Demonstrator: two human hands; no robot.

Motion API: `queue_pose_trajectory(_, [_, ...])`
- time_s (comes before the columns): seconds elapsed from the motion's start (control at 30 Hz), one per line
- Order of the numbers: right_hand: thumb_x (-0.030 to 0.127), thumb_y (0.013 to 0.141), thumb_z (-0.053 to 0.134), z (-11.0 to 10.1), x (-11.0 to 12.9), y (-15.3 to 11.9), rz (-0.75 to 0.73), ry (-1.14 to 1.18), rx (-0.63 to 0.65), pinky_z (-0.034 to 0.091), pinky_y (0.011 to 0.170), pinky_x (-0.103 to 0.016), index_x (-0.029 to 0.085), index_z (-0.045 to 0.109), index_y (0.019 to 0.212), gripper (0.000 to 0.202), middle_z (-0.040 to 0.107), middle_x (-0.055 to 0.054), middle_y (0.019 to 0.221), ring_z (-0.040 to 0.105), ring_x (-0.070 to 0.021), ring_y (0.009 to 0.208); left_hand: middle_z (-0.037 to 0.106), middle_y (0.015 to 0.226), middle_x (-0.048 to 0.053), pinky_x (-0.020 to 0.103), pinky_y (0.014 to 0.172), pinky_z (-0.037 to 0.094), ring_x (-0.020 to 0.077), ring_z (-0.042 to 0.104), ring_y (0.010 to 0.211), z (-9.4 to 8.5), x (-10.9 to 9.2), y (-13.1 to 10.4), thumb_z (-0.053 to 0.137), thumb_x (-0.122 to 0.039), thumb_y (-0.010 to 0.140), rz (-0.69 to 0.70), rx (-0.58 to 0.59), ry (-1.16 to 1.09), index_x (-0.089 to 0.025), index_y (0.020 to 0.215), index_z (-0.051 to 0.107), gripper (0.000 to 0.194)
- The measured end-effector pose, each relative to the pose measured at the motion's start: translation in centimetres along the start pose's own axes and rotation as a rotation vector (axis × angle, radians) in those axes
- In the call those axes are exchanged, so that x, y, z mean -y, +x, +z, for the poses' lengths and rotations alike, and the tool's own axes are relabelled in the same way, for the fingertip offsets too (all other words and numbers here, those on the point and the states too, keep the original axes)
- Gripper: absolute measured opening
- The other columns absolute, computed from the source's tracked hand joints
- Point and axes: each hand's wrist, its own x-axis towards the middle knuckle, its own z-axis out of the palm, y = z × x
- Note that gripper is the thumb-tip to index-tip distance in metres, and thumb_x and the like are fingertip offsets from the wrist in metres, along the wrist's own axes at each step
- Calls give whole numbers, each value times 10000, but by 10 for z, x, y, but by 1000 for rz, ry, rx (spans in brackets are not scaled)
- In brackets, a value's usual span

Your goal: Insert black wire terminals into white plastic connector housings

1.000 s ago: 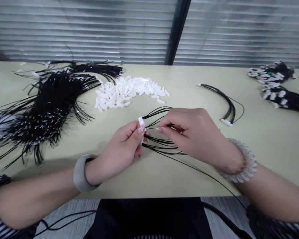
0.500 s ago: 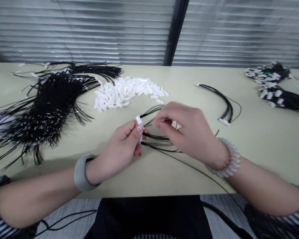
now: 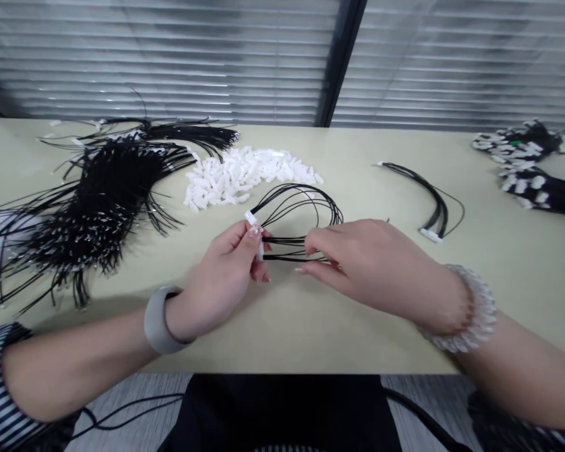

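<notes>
My left hand (image 3: pixel 221 270) pinches a long white connector (image 3: pixel 250 218), whose middle is covered by the thumb. Black wires (image 3: pixel 294 188) run out of it to the right and curve round in a loop. My right hand (image 3: pixel 371 270) is at the right side of this loop, thumb and fingers bent around the wires (image 3: pixel 287 257). The wires pass under its fingertips, and their far ends are hidden behind the hand. White connectors (image 3: pixel 245 172) lie in a heap just behind the hands.
A large pile of black wires (image 3: pixel 117 182) with metal tips spreads over the left of the table (image 3: pixel 348 348). One wired connector (image 3: pixel 432 235) lies right of centre. Bundles of wired white connectors (image 3: pixel 530 185) are at the far right. Blinds (image 3: pixel 169 56) stand behind the table.
My right hand has moved right and down, from the upper wires to the lower side of the loop. The long loose wire that trailed toward the table's front edge no longer shows there.
</notes>
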Motion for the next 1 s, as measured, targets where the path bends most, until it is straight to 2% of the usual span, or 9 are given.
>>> queue_pose_trajectory(0.17, [263, 866, 382, 1, -2, 1, -21, -19, 48, 165, 502, -229, 170, 505, 697, 229, 574, 11, 652, 464, -97, 561, 439, 637, -30, 191, 489, 434, 41, 415, 471, 0, -1, 0, 415, -408, 853, -12, 1, 26, -164, 780, 495, 267])
queue_pose_trajectory(0.37, [293, 882, 335, -2, -1, 4, 6, 0, 25, 163, 500, -225, 173, 509, 682, 291, 541, 10, 566, 399, -74, 501, 423, 613, -37, 204, 498, 444, 49, 413, 465, 0, 0, 0, 403, -424, 853, -13, 11, 71, -175, 779, 493, 275])
queue_pose_trajectory(0.47, [288, 858, 381, -1, -4, 1, -13, -134, -27, 119, 479, -231, 174, 500, 687, 238, 508, 6, 517, 353, -75, 449, 431, 615, -33, 200, 509, 443, 48, 414, 474, -1, 0, 0, 406, -420, 853, -18, 3, 50, -169, 775, 495, 277])
queue_pose_trajectory(0.53, [178, 786, 446, 0, -9, -2, -20, -267, -60, 89, 466, -231, 172, 499, 691, 109, 472, 7, 475, 329, -76, 413, 446, 634, -28, 196, 514, 443, 45, 413, 483, -1, 0, 1, 414, -403, 855, -29, -6, 5, -166, 780, 491, 260])
queue_pose_trajectory(0.6, [111, 731, 453, -1, -18, -5, 55, -381, -124, 89, 449, -226, 161, 515, 694, 89, 419, 2, 423, 321, -80, 384, 461, 658, -22, 194, 512, 443, 41, 407, 487, -1, 0, 1, 424, -383, 855, -47, -18, -54, -167, 789, 483, 234])
queue_pose_trajectory(0.67, [164, 757, 458, -4, -27, -7, 200, -374, -281, 168, 433, -224, 151, 564, 730, 110, 453, -17, 434, 385, -99, 400, 472, 669, -19, 192, 515, 443, 40, 405, 492, -1, 0, 2, 434, -366, 852, -59, -26, -86, -168, 789, 477, 212])
queue_pose_trajectory(0.8, [221, 771, 524, -14, -37, -7, 357, 119, -708, 437, 590, -295, 150, 649, 829, 155, 638, -71, 722, 587, -150, 643, 468, 669, -21, 191, 518, 445, 37, 405, 488, 0, -1, 1, 434, -361, 851, -62, -23, -86, -164, 759, 469, 221])
queue_pose_trajectory(0.9, [162, 746, 540, -23, -37, -4, 339, 651, -971, 468, 688, -291, 162, 666, 899, 198, 644, -70, 896, 612, -167, 828, 461, 656, -26, 191, 509, 440, 36, 400, 475, 1, -1, 1, 427, -371, 852, -70, -27, -89, -166, 763, 468, 227])
queue_pose_trajectory(1.0, [111, 748, 486, -30, -39, -1, 283, 1055, -1154, 436, 768, -302, 188, 675, 805, 212, 623, -5, 914, 584, -163, 938, 472, 639, -24, 191, 513, 437, 45, 414, 484, 1, -1, 1, 429, -375, 850, -64, -26, -77, -171, 763, 472, 226])
